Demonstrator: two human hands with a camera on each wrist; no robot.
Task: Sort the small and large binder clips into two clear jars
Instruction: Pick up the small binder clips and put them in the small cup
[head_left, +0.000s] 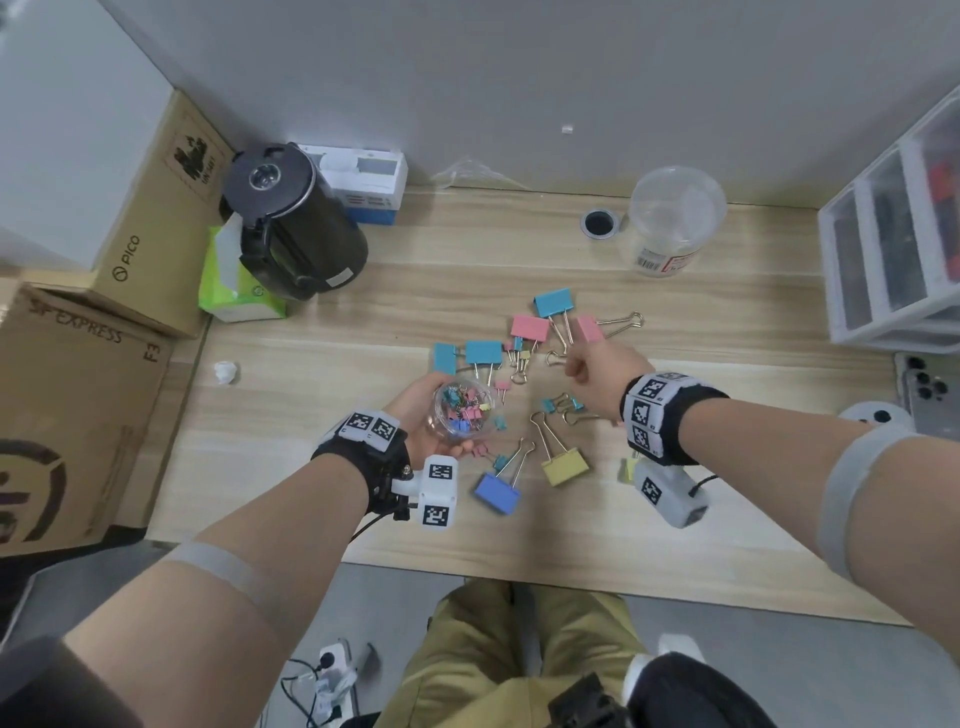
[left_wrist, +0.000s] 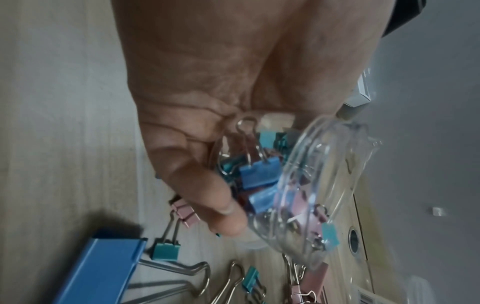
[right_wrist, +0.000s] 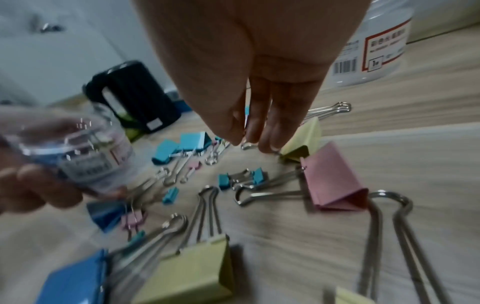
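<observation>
The left hand (head_left: 415, 415) holds the small jar (head_left: 460, 410) tipped; clips could spill. The right hand (head_left: 597, 364) pinches a wire loop (right_wrist: 249, 145) mid-desk; it may slip.

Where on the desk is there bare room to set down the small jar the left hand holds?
Bare wood lies left of the left hand, between the white cap and the clips; also along the near edge below the blue clip, and between the big jar and kettle. The middle, under the right hand, is crowded.
</observation>
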